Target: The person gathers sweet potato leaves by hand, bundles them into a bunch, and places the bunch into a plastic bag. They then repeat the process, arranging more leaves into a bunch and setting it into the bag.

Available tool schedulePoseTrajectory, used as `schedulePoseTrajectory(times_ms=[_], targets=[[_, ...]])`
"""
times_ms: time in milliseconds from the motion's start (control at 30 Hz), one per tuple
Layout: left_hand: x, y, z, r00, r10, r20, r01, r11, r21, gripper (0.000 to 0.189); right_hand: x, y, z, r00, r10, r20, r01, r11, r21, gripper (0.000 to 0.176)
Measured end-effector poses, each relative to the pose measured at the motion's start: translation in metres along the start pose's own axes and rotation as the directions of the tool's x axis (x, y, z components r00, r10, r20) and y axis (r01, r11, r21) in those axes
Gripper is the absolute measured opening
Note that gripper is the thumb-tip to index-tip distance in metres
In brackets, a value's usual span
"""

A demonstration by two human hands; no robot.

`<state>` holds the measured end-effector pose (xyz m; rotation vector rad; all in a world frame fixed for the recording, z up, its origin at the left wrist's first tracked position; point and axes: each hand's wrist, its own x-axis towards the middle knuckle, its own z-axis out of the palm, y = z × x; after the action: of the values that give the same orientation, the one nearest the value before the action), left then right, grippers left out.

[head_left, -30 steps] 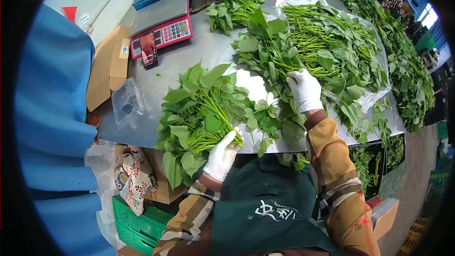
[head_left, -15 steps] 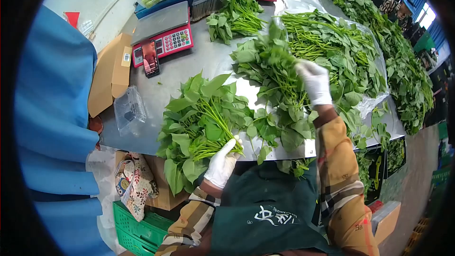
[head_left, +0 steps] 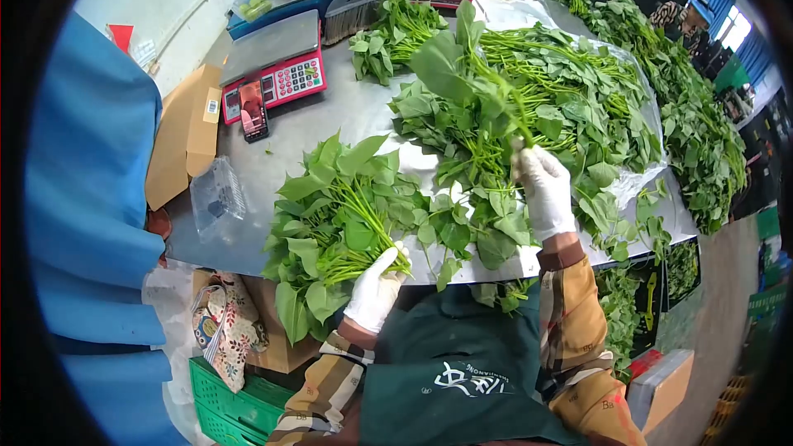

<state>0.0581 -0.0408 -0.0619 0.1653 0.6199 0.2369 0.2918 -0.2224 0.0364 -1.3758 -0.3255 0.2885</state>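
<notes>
Green bunch point(head_left: 334, 227) overhanging metal table's point(head_left: 202, 231) near edge.

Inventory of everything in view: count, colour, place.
leafy stem bunch: one, green, in left hand
leafy stems: count unclear, green, in right hand
leafy piles: several, green, table centre and right
metal table: one, grey, centre
digital scale: one, red and silver, table's far left
rectangular phone: one, black, against scale
plastic box: one, clear, table's left edge
flattish cardboard: one, brown, left
plastic crates: count unclear, green, lower left
smaller background items: too indistinct to count
fabric apron: one, dark green, on person
gloved hands: two, white, left, right
</notes>
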Motion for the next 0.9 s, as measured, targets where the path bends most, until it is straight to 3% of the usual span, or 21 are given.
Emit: schedulePoseTrajectory(times_ms=[133,200,267,333,400,467,567,767,867,900], targets=[[-0.011,0.003,0.014,0.999,0.028,0.023,-0.028,0.999,0.021,0.02,-0.026,-0.002,0.013,0.999,0.0,0.043,0.004,0.996,-0.089,0.025],[-0.02,0.01,0.026,0.999,0.031,0.039,-0.028,0.997,-0.073,0.021,-0.043,-0.002,0.027,0.984,-0.146,0.103,0.164,0.968,-0.191,0.025],[-0.021,0.016,0.028,0.987,0.041,0.152,-0.024,0.993,-0.112,0.02,-0.06,0.005,0.039,0.949,-0.231,0.215,0.295,0.893,-0.341,0.026],[-0.023,0.021,0.032,0.988,0.043,0.147,-0.027,0.993,-0.111,0.02,-0.072,0.011,0.049,0.848,-0.384,0.366,0.525,0.707,-0.475,0.028],[-0.024,0.023,0.036,0.994,0.041,0.102,-0.037,0.998,-0.043,0.02,-0.08,0.021,0.055,0.777,-0.399,0.486,0.629,0.514,-0.584,0.031],[-0.025,0.023,0.032,0.996,0.047,0.08,-0.049,0.998,0.027,0.021,-0.084,0.017,0.064,0.677,-0.365,0.639,0.735,0.307,-0.604,0.034],[-0.023,0.021,0.027,0.996,0.088,0.028,-0.09,0.992,0.089,0.02,-0.086,0.027,0.07,0.609,-0.263,0.749,0.792,0.148,-0.592,0.034],[-0.026,0.024,0.029,0.989,0.136,0.052,-0.144,0.959,0.242,0.019,-0.092,0.018,0.077,0.516,-0.172,0.839,0.853,0.014,-0.522,0.036],[-0.02,0.026,0.028,0.99,0.138,0.028,-0.141,0.954,0.266,0.019,-0.093,0.018,0.077,0.497,-0.164,0.852,0.866,0.037,-0.499,0.033],[-0.019,0.026,0.028,0.988,0.153,0.032,-0.156,0.951,0.268,0.02,-0.093,0.018,0.077,0.575,-0.125,0.809,0.809,0.238,-0.538,0.033]])
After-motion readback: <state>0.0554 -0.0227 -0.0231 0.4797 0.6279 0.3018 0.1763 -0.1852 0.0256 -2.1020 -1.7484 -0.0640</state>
